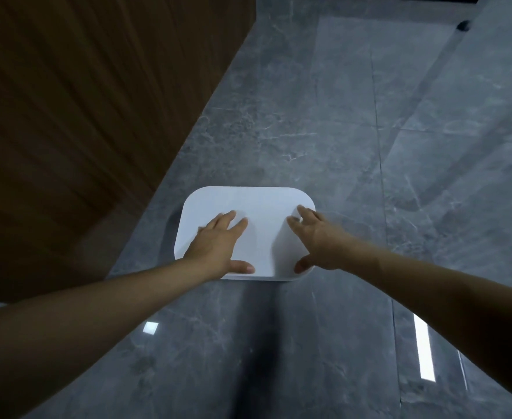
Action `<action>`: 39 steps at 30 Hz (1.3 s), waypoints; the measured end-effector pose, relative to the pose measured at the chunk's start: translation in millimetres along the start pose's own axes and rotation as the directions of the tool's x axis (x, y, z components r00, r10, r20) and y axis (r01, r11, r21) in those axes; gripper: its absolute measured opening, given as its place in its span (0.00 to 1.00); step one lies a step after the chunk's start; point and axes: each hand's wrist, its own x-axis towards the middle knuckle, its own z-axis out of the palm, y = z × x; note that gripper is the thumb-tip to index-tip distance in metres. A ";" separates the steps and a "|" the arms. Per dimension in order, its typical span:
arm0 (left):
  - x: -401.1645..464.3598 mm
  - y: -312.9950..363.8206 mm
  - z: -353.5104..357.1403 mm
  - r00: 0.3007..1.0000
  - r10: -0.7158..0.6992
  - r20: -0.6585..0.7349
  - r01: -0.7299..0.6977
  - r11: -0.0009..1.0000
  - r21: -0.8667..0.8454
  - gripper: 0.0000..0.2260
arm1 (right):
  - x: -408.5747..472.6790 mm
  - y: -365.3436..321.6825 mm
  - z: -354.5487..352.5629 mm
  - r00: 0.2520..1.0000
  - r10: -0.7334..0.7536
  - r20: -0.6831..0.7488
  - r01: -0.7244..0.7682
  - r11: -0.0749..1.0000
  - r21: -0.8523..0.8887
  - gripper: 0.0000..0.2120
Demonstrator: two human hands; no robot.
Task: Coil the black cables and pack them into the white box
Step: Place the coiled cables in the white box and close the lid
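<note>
Head view: the white box [248,204] sits lidded on the grey floor [309,131] beside a wooden panel [82,101]. Left hand [218,246] lies flat on the lid — right hand [315,237] spread over its edge, fingers loosely curved. It looks light, rigid, smooth — best held at the rim. No cables visible.

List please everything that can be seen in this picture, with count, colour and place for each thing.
white box: one, white, lid closed, on the floor at centre, beside the wooden wall
black cables: none in view
floor: grey marbled glossy tiles, under the box, filling the right and lower picture
wooden wall: one, brown ribbed panel, at the left
dark object: one, black, small, top right on the floor; too small to identify
left hand: one, fingers spread, flat on the left half of the lid
right hand: one, fingers spread, at the right edge of the lid, thumb at the near corner
</note>
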 end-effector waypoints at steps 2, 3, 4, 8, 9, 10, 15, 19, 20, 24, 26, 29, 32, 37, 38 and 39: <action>-1.4 1.6 -3.0 1.000 -0.002 0.012 0.002 1.000 0.017 0.45 | -1.9 -0.5 -1.3 1.000 0.002 -0.004 -0.002 1.000 0.014 0.47; -2.1 3.0 -5.0 1.000 -0.001 0.018 0.000 0.999 0.032 0.44 | -2.7 -1.1 -2.3 1.000 0.004 -0.009 -0.004 1.000 0.025 0.46; -3.0 5.0 -6.7 1.000 0.001 0.021 -0.002 0.999 0.049 0.44 | -3.3 -1.9 -2.8 1.000 0.007 -0.011 -0.007 0.999 0.033 0.46; -11.7 8.6 1.0 0.997 0.062 0.042 -0.067 0.991 0.120 0.44 | -7.7 -5.8 6.2 1.000 -0.005 -0.006 0.005 1.000 0.022 0.47; -15.1 7.9 5.5 0.995 0.092 0.048 -0.098 0.982 0.162 0.44 | -10.4 -6.3 10.0 1.000 -0.016 -0.015 0.017 1.000 0.009 0.47; -17.7 7.5 9.8 0.992 0.117 0.051 -0.125 0.970 0.208 0.43 | -12.8 -7.0 14.3 0.999 -0.026 -0.022 0.026 1.000 -0.009 0.47; -7.4 1.8 6.6 0.991 0.130 0.039 -0.136 0.951 0.277 0.38 | -5.2 -7.0 12.6 0.999 -0.031 -0.036 0.030 0.999 -0.045 0.45; 25.0 -9.9 -15.9 0.997 0.078 -0.002 -0.077 0.980 0.184 0.36 | 28.2 -2.9 -7.8 0.997 -0.016 -0.073 0.014 0.999 -0.029 0.41; 35.6 -13.2 -21.9 0.997 0.068 -0.021 -0.064 0.983 0.169 0.35 | 38.3 -2.6 -12.5 0.996 -0.002 -0.088 0.001 1.000 -0.017 0.39; 81.7 -28.0 -40.3 0.994 0.048 -0.103 -0.028 0.982 0.184 0.32 | 81.8 0.6 -28.6 0.988 0.039 -0.147 -0.040 0.999 -0.006 0.31; 106.7 -37.7 -50.2 0.993 0.042 -0.111 -0.023 0.986 0.166 0.31 | 104.0 5.2 -40.9 0.986 0.052 -0.159 -0.052 0.999 0.007 0.30; 143.3 -52.2 -68.8 0.993 0.044 -0.114 -0.033 0.994 0.100 0.32 | 136.8 11.9 -64.8 0.981 0.077 -0.180 -0.073 0.997 0.028 0.29; 173.5 -65.0 -88.8 0.992 0.047 -0.115 -0.041 0.998 0.052 0.31 | 170.0 17.4 -84.6 0.973 0.093 -0.214 -0.085 0.995 0.046 0.28; 214.9 -85.0 -115.8 0.990 0.074 -0.122 -0.065 0.995 0.075 0.29 | 214.6 28.1 -111.3 0.954 0.115 -0.276 -0.095 0.992 0.085 0.30; 221.5 -88.9 -119.7 0.989 0.074 -0.127 -0.065 0.995 0.074 0.28 | 221.3 28.8 -116.0 0.952 0.121 -0.281 -0.097 0.990 0.100 0.30; 227.7 -92.7 -122.7 0.988 0.075 -0.133 -0.066 0.995 0.073 0.28 | 227.1 29.7 -119.7 0.951 0.128 -0.282 -0.098 0.988 0.117 0.30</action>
